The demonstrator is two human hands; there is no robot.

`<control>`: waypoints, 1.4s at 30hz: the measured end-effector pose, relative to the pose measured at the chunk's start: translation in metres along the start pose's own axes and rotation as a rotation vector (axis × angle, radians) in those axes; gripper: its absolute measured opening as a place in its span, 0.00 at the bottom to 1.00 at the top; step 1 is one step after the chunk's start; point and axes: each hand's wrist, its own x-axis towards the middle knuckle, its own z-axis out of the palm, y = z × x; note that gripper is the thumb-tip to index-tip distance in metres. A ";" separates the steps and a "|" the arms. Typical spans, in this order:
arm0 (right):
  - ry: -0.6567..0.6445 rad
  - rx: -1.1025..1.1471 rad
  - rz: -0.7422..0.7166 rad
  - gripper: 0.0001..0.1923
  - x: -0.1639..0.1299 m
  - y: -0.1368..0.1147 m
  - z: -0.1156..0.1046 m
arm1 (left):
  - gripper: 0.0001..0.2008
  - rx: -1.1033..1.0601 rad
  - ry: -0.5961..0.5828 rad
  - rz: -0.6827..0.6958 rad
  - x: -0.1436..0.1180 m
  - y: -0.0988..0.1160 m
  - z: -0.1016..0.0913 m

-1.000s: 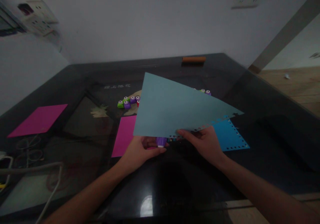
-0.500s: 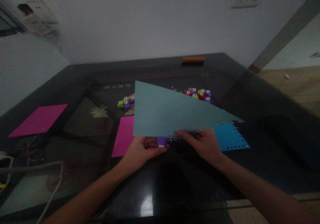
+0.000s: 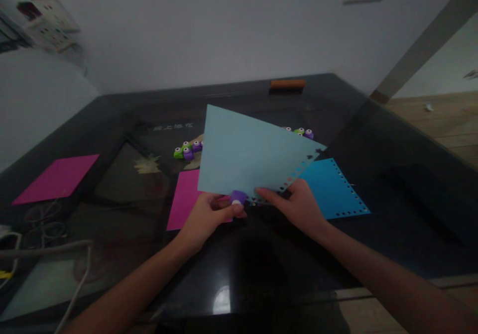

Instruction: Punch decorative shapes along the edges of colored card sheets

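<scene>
Dark glass table (image 3: 112,254), and over its middle a pale blue sheet (image 3: 246,155) is held tilted up, its punched edge running down toward the hands. Right hand (image 3: 298,207) pinches that lower edge, thumb on top, fingers closed beneath. Left hand (image 3: 207,217) grips a small purple punch (image 3: 238,198), fingers wrapped shut around it, right at the sheet's edge. To punch cleanly, I'd say: keep the paper taut, seat the edge fully in the slot, space evenly from the last hole.
</scene>
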 end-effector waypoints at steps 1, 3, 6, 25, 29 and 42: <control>-0.010 0.015 0.011 0.05 0.000 0.000 0.000 | 0.11 0.007 -0.009 0.010 0.001 -0.002 0.000; -0.029 0.035 0.024 0.05 0.001 -0.001 0.001 | 0.10 0.011 -0.015 0.026 0.002 -0.005 -0.001; -0.067 0.082 0.050 0.06 0.001 -0.002 0.003 | 0.10 0.007 -0.023 0.041 0.004 -0.008 -0.001; 0.068 0.201 0.138 0.14 0.002 -0.002 0.013 | 0.11 0.009 -0.012 0.030 0.003 -0.007 0.004; 0.065 0.183 0.132 0.14 0.003 0.000 0.012 | 0.12 -0.023 -0.017 0.025 0.003 -0.007 0.005; 0.043 0.186 0.135 0.15 0.003 0.006 0.015 | 0.13 -0.134 -0.017 0.013 0.007 -0.012 0.006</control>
